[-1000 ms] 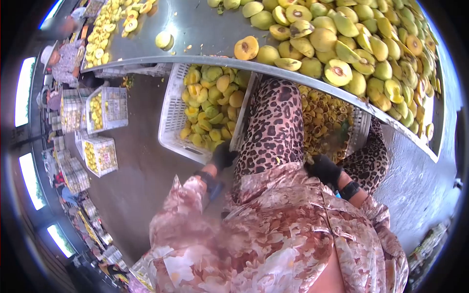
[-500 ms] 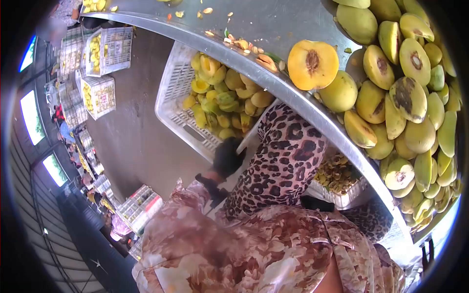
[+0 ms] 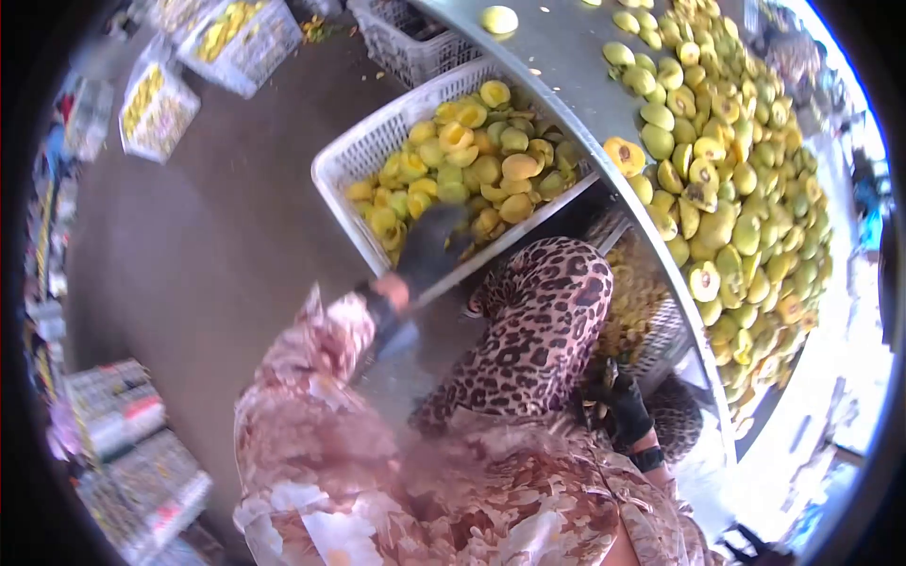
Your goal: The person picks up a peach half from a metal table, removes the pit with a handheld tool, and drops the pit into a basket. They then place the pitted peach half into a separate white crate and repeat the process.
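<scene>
My left hand (image 3: 434, 247), in a black glove, is over the near left corner of a white plastic crate (image 3: 342, 170), close to the fruit; motion blurs its fingers. Halved yellow-green fruit (image 3: 486, 170), cut like peaches or apricots, fill the crate. Beside my right thigh, my right hand (image 3: 623, 406), also black-gloved with a dark band at the wrist, is closed around something slim with a light tip that I cannot make out. A second crate (image 3: 661, 344) under the table holds small yellowish-brown pieces, near my right hand.
The metal table (image 3: 566, 71) curves across the right, its raised edge above my knees. A large heap of halved fruit (image 3: 727, 217) lies on it. A grey crate (image 3: 406, 42) stands behind the white one. More filled crates (image 3: 236, 47) stand on the floor (image 3: 226, 217) at left.
The view has shifted, showing more of the table heap and crate. My left hand has moved from the crate's near rim up over its corner. My right hand now shows more clearly.
</scene>
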Demonstrator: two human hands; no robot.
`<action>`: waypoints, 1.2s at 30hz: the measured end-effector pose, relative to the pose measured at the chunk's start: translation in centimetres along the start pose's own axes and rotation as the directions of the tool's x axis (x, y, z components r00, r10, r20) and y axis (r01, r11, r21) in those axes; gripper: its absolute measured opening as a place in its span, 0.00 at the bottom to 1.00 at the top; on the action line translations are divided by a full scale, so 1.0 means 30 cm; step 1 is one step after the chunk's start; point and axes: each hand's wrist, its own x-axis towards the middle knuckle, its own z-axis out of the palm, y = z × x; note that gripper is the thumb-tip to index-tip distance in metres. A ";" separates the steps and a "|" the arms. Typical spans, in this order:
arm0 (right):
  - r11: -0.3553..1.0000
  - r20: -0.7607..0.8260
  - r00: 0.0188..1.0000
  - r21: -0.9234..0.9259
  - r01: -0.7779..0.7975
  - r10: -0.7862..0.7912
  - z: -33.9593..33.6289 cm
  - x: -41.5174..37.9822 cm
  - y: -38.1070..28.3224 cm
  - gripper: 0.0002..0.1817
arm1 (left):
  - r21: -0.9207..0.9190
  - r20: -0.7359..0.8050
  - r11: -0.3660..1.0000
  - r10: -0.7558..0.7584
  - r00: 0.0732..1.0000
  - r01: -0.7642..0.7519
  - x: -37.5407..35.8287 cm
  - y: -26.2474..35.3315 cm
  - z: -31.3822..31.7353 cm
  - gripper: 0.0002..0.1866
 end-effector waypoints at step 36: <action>0.410 -0.086 0.788 -0.885 0.220 -0.610 0.001 -0.240 -0.314 0.19 | -0.109 -0.661 0.988 0.009 0.750 -0.108 0.630 0.042 -0.070 0.20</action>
